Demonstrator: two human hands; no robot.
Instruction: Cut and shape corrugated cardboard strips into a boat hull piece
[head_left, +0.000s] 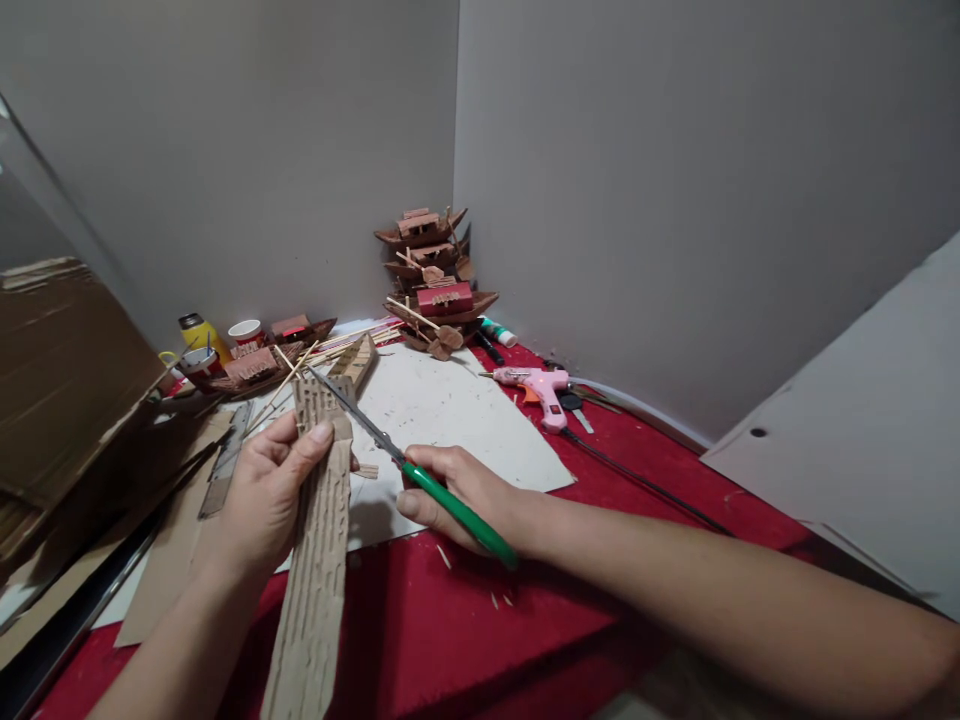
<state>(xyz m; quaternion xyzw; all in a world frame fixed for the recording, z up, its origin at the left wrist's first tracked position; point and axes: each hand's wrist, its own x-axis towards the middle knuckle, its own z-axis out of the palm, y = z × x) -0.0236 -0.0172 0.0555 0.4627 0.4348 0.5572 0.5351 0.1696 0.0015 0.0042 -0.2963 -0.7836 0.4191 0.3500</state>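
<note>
My left hand [274,480] grips a long strip of corrugated cardboard [319,570], thumb on its ridged face. The strip runs from near my body up toward the middle of the table. In my right hand [457,490] is a pair of scissors with green handles [461,515]; their blades [360,415] reach the top end of the strip. Whether the blades are closed on the cardboard is hard to tell. Behind the strip's top lies a partly hidden, light brown cardboard boat hull [364,362].
Model boats [439,300] are stacked in the corner, with others [255,368] at left near cups and a yellow bottle [206,335]. A pink glue gun [536,385] with a black cord lies right of the white sheet [480,420]. Cardboard [75,400] stands at far left.
</note>
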